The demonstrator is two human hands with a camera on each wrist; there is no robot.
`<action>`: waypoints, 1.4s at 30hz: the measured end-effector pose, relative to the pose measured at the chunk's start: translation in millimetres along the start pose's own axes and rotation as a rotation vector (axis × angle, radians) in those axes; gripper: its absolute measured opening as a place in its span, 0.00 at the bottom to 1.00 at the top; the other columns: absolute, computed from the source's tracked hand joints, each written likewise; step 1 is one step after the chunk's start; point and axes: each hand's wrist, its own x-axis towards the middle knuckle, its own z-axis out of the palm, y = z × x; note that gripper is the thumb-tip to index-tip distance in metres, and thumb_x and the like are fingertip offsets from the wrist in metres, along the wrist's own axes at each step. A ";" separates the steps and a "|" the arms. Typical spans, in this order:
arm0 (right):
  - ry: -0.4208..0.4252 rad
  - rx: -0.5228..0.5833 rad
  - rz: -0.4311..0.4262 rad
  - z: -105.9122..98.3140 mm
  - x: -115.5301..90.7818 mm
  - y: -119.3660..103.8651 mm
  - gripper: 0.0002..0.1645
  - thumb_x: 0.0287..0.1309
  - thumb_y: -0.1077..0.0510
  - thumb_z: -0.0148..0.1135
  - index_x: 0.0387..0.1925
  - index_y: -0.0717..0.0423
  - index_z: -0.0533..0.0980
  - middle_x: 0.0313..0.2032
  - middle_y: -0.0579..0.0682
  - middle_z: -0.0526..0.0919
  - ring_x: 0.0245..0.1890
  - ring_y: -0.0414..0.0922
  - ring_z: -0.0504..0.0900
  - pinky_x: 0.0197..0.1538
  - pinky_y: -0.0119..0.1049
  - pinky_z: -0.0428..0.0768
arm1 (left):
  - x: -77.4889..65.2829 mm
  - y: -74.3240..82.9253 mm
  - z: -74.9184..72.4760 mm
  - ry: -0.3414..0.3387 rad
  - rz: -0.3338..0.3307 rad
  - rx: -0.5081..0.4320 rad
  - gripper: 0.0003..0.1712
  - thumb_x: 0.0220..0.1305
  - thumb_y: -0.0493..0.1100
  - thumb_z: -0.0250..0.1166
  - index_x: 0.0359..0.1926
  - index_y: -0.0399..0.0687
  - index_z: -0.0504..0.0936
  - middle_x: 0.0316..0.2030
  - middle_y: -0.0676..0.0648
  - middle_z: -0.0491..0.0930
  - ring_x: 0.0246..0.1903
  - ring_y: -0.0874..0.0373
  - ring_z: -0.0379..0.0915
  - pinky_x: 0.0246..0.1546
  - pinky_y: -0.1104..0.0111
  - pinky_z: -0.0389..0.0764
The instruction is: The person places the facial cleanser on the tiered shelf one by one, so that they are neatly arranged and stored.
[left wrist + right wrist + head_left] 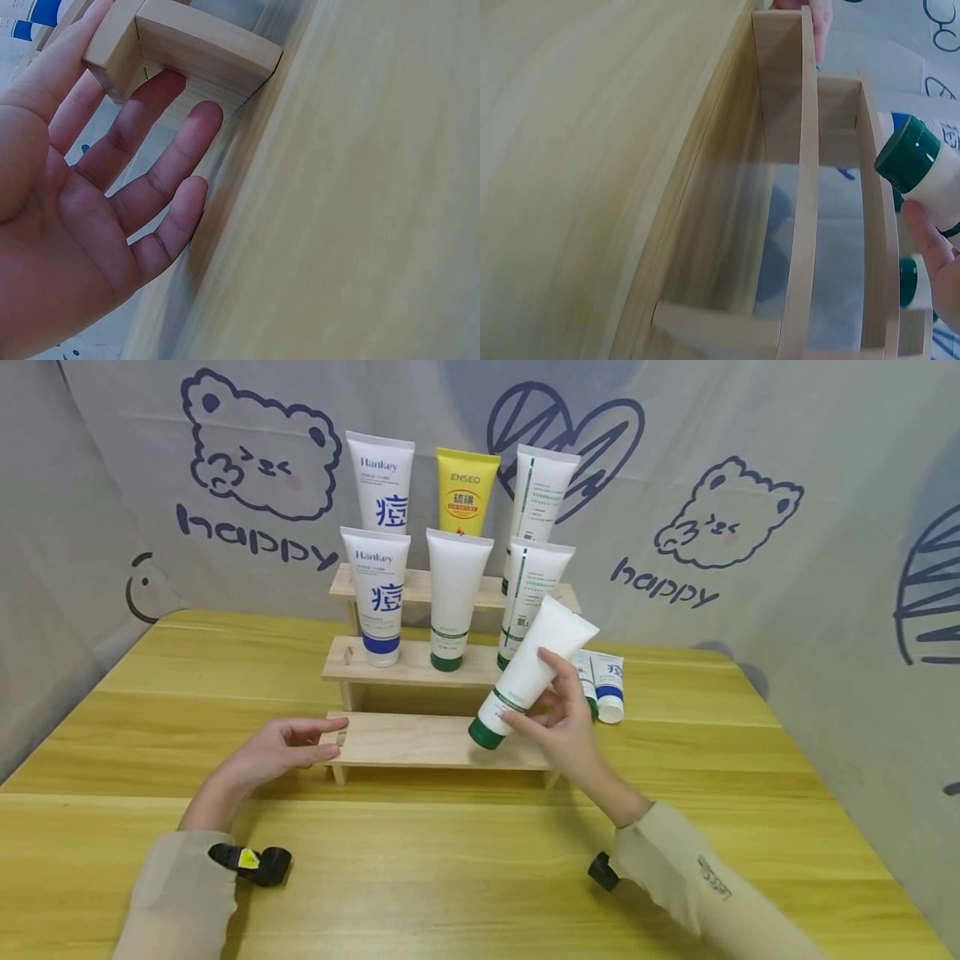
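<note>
My right hand (558, 710) grips a white tube with a green cap (538, 664), tilted cap-down over the right part of the bottom step. In the right wrist view its green cap (909, 154) shows beside my fingertip. My left hand (281, 747) holds the left end of the bottom step of a wooden stepped rack (420, 739), thumb and forefinger at its front and back edges. The left wrist view has the other fingers (169, 180) spread beside the rack's leg. On the middle step stand a blue-capped Hankey tube (381, 593), a white green-capped tube (453, 602) and a green-striped tube (528, 589).
On the top step stand another Hankey tube (382, 481), a yellow ENSEO tube (465, 489) and a green-striped tube (542, 493). Right of the rack, tubes lie on the wooden table (720, 760), among them a blue-banded one (609, 689). A printed cloth (465, 402) hangs behind.
</note>
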 end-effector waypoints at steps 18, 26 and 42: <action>-0.111 0.061 -0.057 52.8 10.4 8.0 0.44 0.43 0.78 0.61 0.61 0.62 0.52 0.54 0.63 0.63 0.41 0.54 0.74 0.29 0.34 0.77 | -1.2 1.5 -0.6 0.001 -0.005 0.001 0.30 0.59 0.48 0.61 0.60 0.40 0.68 0.62 0.35 0.57 0.45 0.48 0.57 0.35 0.65 0.69; -0.117 0.085 -0.042 73.6 14.4 13.2 0.44 0.44 0.76 0.62 0.62 0.60 0.53 0.54 0.62 0.64 0.41 0.54 0.75 0.30 0.39 0.78 | -0.5 1.3 -0.9 0.006 -0.021 0.015 0.30 0.58 0.49 0.61 0.60 0.42 0.68 0.62 0.35 0.58 0.46 0.47 0.57 0.36 0.63 0.68; -0.189 -0.053 -0.124 103.4 28.7 18.0 0.40 0.44 0.73 0.64 0.59 0.62 0.57 0.56 0.62 0.64 0.38 0.55 0.75 0.28 0.34 0.78 | -0.8 -0.9 -0.2 0.002 -0.014 0.027 0.31 0.58 0.50 0.61 0.60 0.42 0.68 0.63 0.36 0.57 0.55 0.41 0.56 0.43 0.58 0.68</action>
